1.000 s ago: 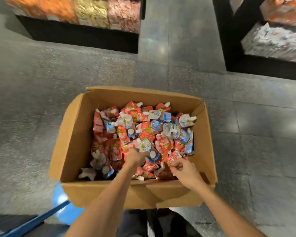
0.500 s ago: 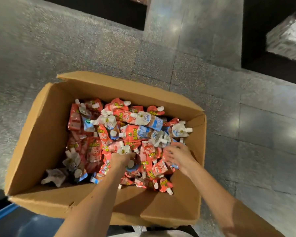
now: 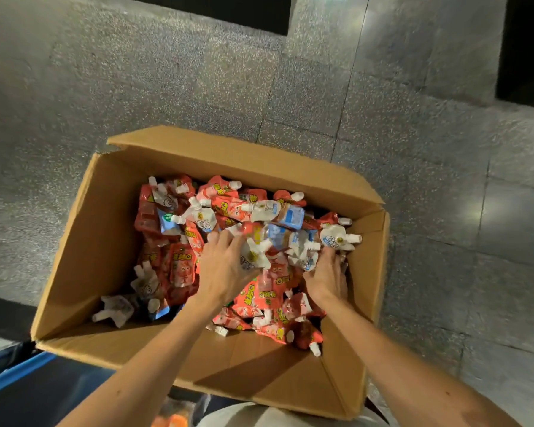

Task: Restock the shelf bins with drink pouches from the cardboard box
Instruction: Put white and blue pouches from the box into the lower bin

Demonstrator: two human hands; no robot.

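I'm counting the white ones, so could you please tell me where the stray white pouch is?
In the head view, the stray white pouch lies at the near-left corner of the pile inside the cardboard box, left of the left hand.
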